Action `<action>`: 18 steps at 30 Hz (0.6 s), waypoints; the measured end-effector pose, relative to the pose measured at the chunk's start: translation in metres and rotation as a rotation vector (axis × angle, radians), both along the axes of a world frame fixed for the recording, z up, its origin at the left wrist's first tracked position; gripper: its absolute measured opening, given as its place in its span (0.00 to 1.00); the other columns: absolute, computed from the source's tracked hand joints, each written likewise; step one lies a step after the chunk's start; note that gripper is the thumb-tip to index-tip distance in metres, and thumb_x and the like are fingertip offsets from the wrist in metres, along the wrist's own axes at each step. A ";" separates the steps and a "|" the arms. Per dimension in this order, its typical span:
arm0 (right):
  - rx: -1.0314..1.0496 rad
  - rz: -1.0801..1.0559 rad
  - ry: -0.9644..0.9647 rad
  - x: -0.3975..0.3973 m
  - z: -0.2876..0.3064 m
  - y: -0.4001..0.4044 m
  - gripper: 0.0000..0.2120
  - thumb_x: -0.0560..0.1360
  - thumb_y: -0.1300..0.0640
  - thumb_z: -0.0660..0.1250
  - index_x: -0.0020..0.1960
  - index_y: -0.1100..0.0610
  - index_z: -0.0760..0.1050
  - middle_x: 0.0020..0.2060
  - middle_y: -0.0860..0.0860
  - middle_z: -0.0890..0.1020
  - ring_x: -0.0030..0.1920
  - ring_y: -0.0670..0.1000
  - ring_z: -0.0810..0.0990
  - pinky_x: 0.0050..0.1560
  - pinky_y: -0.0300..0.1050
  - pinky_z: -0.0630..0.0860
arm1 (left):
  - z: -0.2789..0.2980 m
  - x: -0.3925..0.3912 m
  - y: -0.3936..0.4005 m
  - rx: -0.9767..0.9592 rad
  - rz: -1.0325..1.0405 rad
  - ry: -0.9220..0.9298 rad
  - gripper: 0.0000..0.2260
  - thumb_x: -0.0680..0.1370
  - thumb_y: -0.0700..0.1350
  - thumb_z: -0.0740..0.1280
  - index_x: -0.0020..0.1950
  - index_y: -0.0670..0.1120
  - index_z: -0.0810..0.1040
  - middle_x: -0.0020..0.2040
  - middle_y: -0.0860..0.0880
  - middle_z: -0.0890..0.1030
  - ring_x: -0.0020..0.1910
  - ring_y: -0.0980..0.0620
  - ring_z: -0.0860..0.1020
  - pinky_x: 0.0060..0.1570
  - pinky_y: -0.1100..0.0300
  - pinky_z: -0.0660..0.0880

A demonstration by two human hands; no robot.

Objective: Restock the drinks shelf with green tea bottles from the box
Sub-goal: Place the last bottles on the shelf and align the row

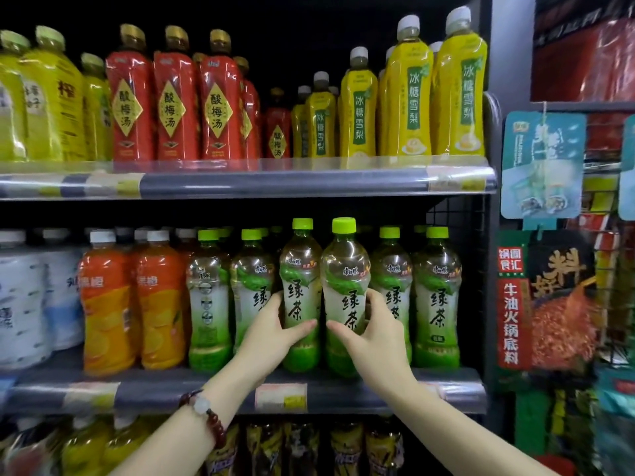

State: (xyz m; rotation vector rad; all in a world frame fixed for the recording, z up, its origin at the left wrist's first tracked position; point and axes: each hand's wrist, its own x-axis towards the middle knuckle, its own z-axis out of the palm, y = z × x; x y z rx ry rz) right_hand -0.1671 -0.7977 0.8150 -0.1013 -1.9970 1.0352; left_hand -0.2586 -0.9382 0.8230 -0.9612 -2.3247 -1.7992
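At nine o'clock on the middle shelf (pixel 192 379) stand pale blue-and-white bottles (pixel 24 297), and just beside them, toward the centre, two orange drink bottles (pixel 106 304) with white caps. Next comes the row of green tea bottles: two shelved green tea bottles (pixel 208 297) stand upright at the shelf's front edge, left of centre. The left hand (pixel 275 333), a bead bracelet (pixel 209 412) on its wrist, comes up from seven o'clock and grips the left green tea bottle (pixel 300 269) around its lower label, thumb across the front and fingers wrapped behind. Touching it, just right of centre, the right green tea bottle (pixel 345 269) is gripped the same way by the right hand (pixel 372 338), which rises from five o'clock. Both held bottles are upright, side by side, with their bases at or just above the shelf surface; whether they rest on it I cannot tell, as the hands cover that part. Further toward three o'clock two more green tea bottles (pixel 436 297) stand against the wire end panel (pixel 457 214). On the upper shelf (pixel 275 183), from ten to two o'clock, run yellow-green bottles (pixel 51 97), red plum drink bottles (pixel 175 97) and yellow pear drink bottles (pixel 409 94). At three o'clock hang hotpot seasoning packets (pixel 549 297).
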 end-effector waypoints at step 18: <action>-0.022 -0.030 -0.142 -0.022 -0.017 0.001 0.26 0.73 0.54 0.72 0.66 0.56 0.66 0.52 0.46 0.78 0.53 0.45 0.77 0.49 0.31 0.71 | -0.016 0.010 0.013 -0.244 0.274 0.154 0.37 0.77 0.55 0.64 0.77 0.42 0.48 0.67 0.41 0.73 0.64 0.45 0.74 0.65 0.50 0.71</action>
